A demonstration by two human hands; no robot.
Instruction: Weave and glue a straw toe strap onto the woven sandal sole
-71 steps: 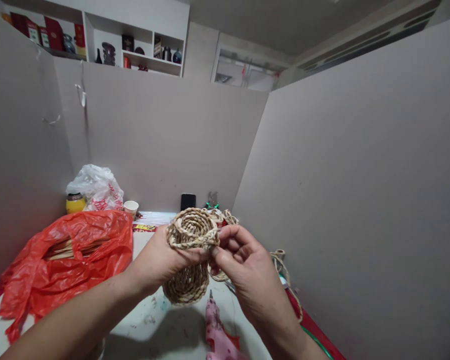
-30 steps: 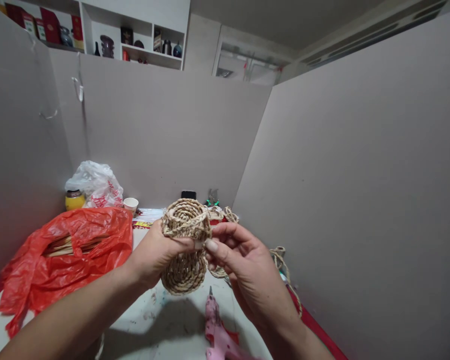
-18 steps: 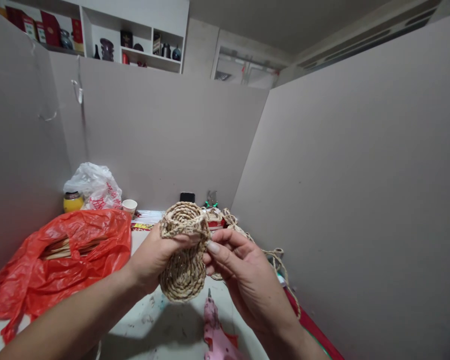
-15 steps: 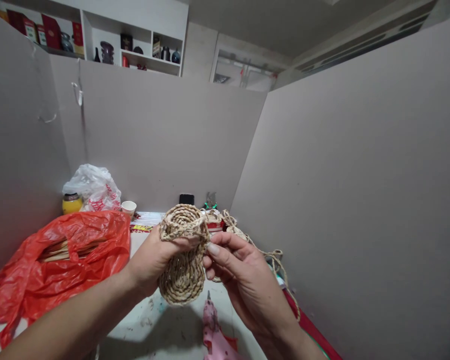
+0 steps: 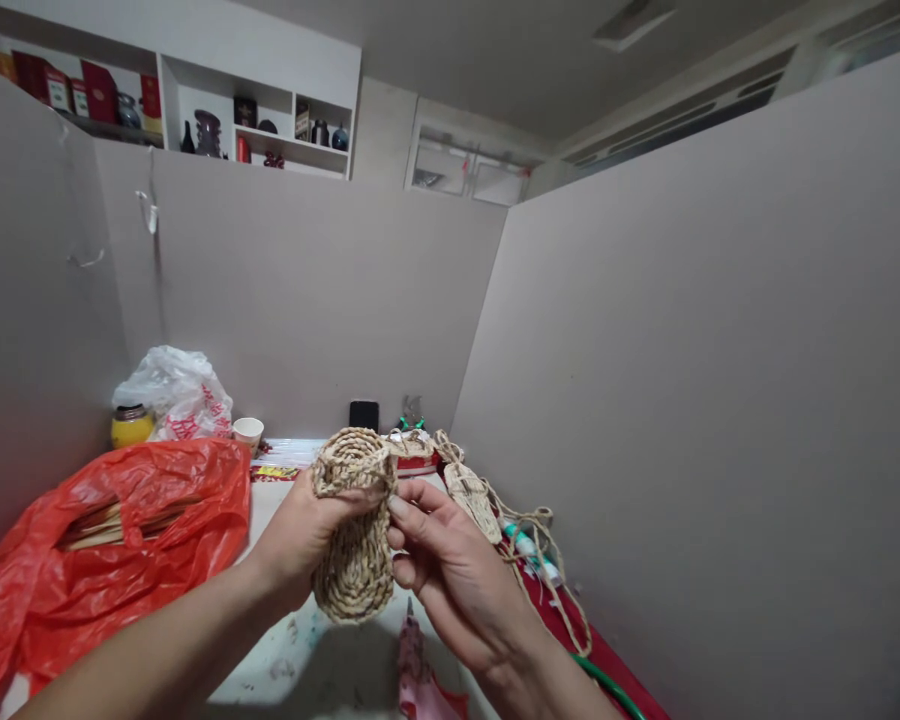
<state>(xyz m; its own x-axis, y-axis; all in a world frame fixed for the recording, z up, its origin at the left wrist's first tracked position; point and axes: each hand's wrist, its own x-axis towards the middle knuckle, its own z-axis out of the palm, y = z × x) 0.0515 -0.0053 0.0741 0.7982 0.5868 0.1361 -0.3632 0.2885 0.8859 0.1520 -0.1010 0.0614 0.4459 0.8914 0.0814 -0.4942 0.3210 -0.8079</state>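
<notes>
A woven straw slipper [image 5: 354, 570], with a coiled sole and a braided band across its upper part, is held upright above the table. My left hand [image 5: 300, 540] grips it from the left, the thumb lying across the front below the band. My right hand [image 5: 446, 550] pinches at the slipper's right edge, where the band meets the sole; its other fingers are curled. Any strand between those fingertips is too small to make out. Below the slipper lies a pink glue gun [image 5: 416, 660], its nozzle pointing away from me.
On the left, a red plastic bag [image 5: 187, 570] holds flat straw strips. Behind it are a yellow jar [image 5: 131, 427], a white bag [image 5: 176, 385] and a paper cup [image 5: 248, 432]. At right lie another woven piece [image 5: 474, 502] and loose cord [image 5: 581, 600]. Grey partitions [image 5: 307, 290] enclose the table.
The view has shifted, so the surroundings sit lower and slightly left, with more showing on the right. Both hands keep their hold on the slipper, which has turned slightly.
</notes>
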